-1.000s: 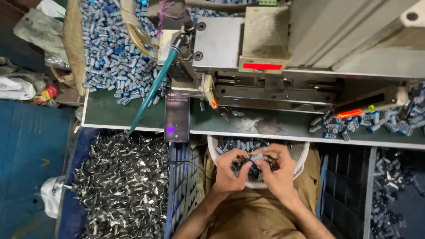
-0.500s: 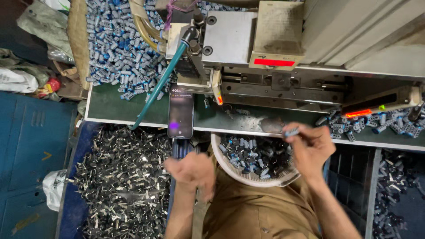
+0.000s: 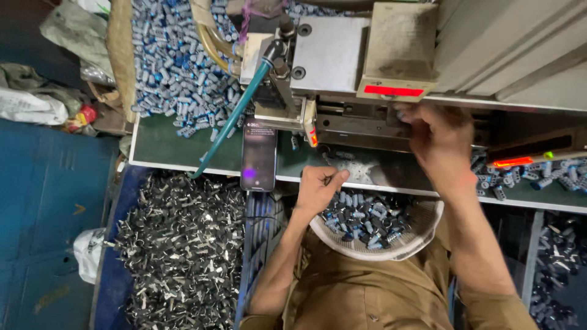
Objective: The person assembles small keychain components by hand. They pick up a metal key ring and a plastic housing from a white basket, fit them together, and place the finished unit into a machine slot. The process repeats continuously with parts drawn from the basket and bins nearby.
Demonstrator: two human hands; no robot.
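Below both hands (image 3: 318, 189) (image 3: 437, 143), white basket (image 3: 422, 238) of small capped pieces (image 3: 364, 220).

Basket (image 3: 422, 235): white, woven mesh pattern; holds blue-and-black small parts (image 3: 364, 217). Bench top (image 3: 162, 143): dark green w/ white front edge. Heap (image 3: 174, 64) at 11 o'clock: pale blue and silver pcs. Pile (image 3: 183, 244) at 8 o'clock: dull silver-grey metal bits. Machine (image 3: 333, 46): grey plates, red strip (image 3: 393, 91). Hose (image 3: 232, 119): teal. Phone (image 3: 258, 156): black, purple spot. Person's clothing (image 3: 361, 293): olive-brown. Floor (image 3: 43, 201) at 9 o'clock: blue.
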